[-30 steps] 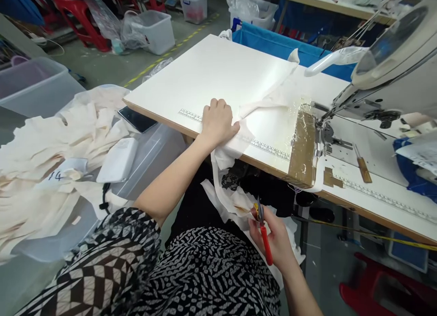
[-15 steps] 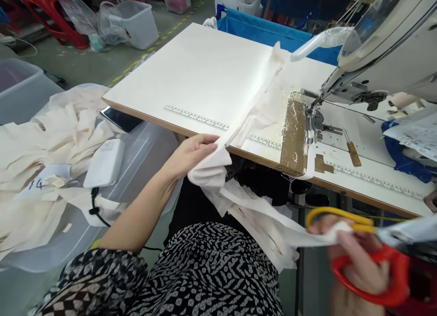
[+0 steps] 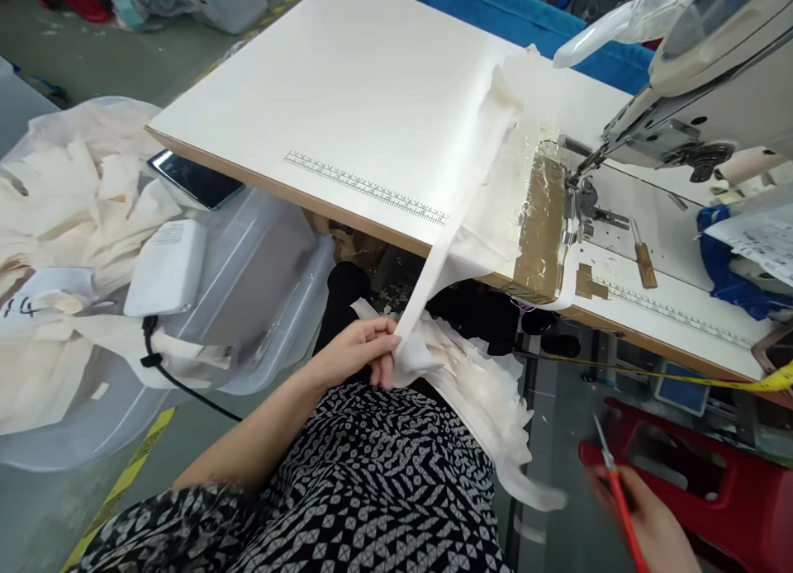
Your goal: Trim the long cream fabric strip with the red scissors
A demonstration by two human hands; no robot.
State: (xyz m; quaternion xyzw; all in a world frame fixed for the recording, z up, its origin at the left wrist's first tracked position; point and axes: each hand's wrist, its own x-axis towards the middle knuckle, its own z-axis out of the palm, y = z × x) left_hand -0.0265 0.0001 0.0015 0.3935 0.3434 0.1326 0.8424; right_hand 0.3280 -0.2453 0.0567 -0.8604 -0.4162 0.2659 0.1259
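My left hand pinches a narrow off-white fabric strip just below the front edge of the white sewing table. From there the strip runs up over the edge and across the tabletop. A bundle of cut off-white fabric pieces lies over my lap, one loose end trailing to the right. Low at the right, my right hand is closed around red-handled scissors. Blade and fingers are blurred, and the scissors are apart from the fabric.
A sewing machine stands at the table's right, with a wooden-handled awl nearby. At left, a plastic bin bears fabric pieces, a white power bank and a phone. A red stool is lower right.
My left hand has drawn the strip down toward my lap. My right hand has let go of the fabric end, which now hangs loose, and has moved lower with the scissors.
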